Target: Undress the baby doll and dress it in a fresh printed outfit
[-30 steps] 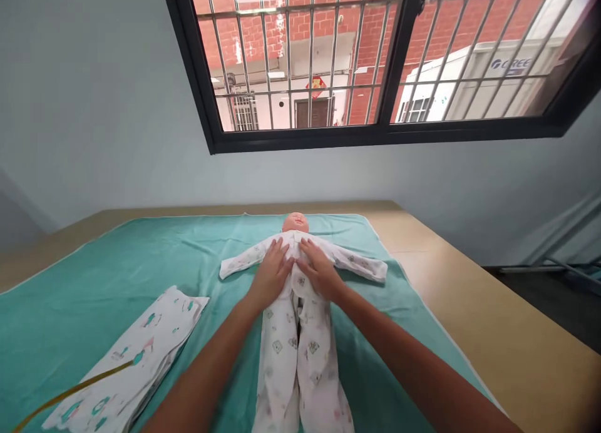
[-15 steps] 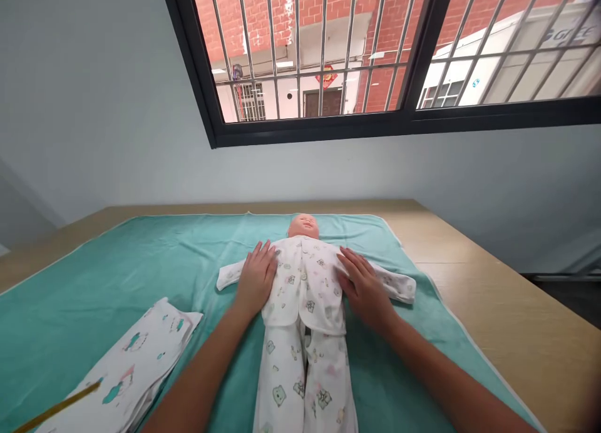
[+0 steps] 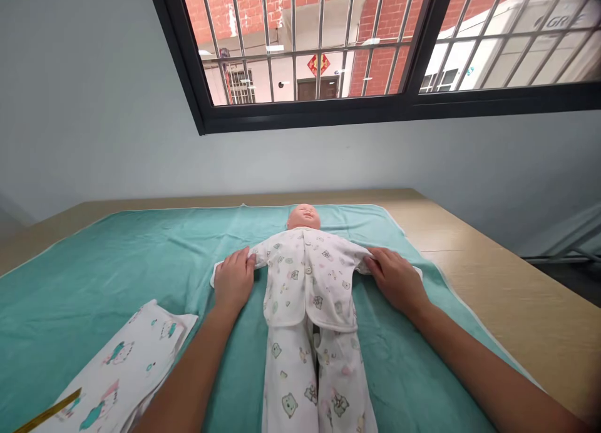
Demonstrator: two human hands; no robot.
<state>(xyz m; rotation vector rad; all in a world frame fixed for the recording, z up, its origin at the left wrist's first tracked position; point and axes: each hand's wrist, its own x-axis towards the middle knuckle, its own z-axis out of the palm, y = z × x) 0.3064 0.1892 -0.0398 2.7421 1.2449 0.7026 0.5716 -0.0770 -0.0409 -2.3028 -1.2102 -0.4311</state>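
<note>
Head view is showing the doll [image 3: 307, 276] lying mid-towel [image 3: 117, 264], apparently fully dressed. Left hand [image 3: 233, 281] and right hand [image 3: 395, 278], palms flat and gripping nothing, are pressing its sleeves; smoothing seems unfinished.

light: bright daylight from window [image 3: 328, 45] | shadows soft | edges warped

Teal blanket [image 3: 117, 264] covers most of the wooden tabletop [image 3: 493, 276]; bare wood shows past the blanket's far and right edges. Folded white printed cloth [image 3: 126, 364] lies on the blanket's near-left corner, with a yellow strip [image 3: 47, 413] across the cloth's near end. Pale wall [image 3: 94, 107] stands behind the blanket. Black-framed barred window [image 3: 375, 111] sits above it, with a brick building [image 3: 246, 7] and a red ornament [image 3: 318, 64] outside.
</note>
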